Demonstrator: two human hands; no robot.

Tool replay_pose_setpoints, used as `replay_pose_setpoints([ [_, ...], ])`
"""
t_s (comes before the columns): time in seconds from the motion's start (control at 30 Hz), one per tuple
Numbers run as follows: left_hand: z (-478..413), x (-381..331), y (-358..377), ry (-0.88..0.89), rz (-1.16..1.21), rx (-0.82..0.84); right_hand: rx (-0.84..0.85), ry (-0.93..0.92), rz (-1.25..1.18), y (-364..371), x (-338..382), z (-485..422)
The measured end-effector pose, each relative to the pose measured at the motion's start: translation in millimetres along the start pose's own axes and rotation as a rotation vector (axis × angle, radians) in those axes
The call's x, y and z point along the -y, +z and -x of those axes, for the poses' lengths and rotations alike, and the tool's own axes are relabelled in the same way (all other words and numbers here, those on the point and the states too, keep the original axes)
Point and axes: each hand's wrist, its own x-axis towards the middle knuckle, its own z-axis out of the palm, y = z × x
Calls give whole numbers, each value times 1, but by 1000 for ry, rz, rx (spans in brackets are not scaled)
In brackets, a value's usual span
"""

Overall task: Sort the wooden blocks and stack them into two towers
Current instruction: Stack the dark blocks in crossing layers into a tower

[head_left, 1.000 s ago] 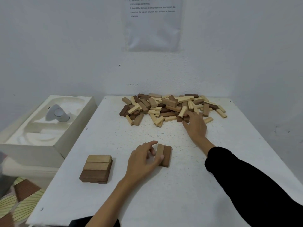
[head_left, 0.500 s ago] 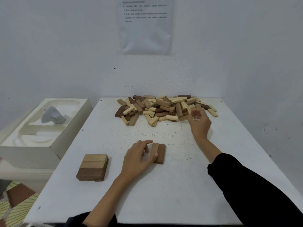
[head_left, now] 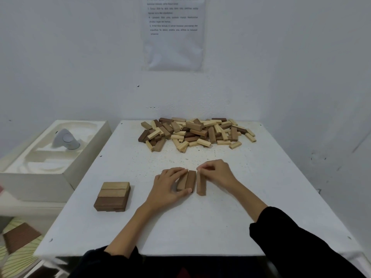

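Wooden blocks (head_left: 196,132), pale and dark, lie in a loose heap beyond both hands at the far end of the white table (head_left: 200,227). The left hand (head_left: 168,187) grips a pair of blocks (head_left: 187,180) lying flat side by side, with its fingers curled over the far end and its thumb against the near end. Just right of that grip, the right hand (head_left: 217,173) pinches the far end of a single block (head_left: 201,186), which runs parallel to the pair with a narrow gap between them. Well to the left of the left hand sits a low stack (head_left: 113,195) of pale and dark pieces laid flat. Past the table's left edge stands an open white box (head_left: 40,187).
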Motion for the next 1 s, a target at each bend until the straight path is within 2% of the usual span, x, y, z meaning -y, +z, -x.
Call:
replay_pose_setpoints([
  [0.1, 0, 0, -3, -33, 70, 34, 84, -32, 6, 2, 0, 7],
  [0.23, -4, 1, -14, -88, 135, 179, 443, -96, 154, -16, -2, 14],
  [0.3, -5, 1, -20, -89, 143, 262, 541, -124, 264, -22, -5, 16],
  [0.37, -6, 1, -22, -73, 123, 307, 525, -148, 310, -22, -8, 15],
  [0.5, -13, 1, -21, -84, 112, 301, 350, -173, 256, -15, -16, 14],
  [0.6, -20, 3, -21, -79, 77, 330, 286, -183, 220, -12, -19, 14],
  [0.73, -26, 4, -22, -70, 45, 362, 273, -180, 356, -11, -19, 11],
  [1.0, -27, 5, -18, -68, 71, 327, 316, -192, 404, -10, -18, 6],
])
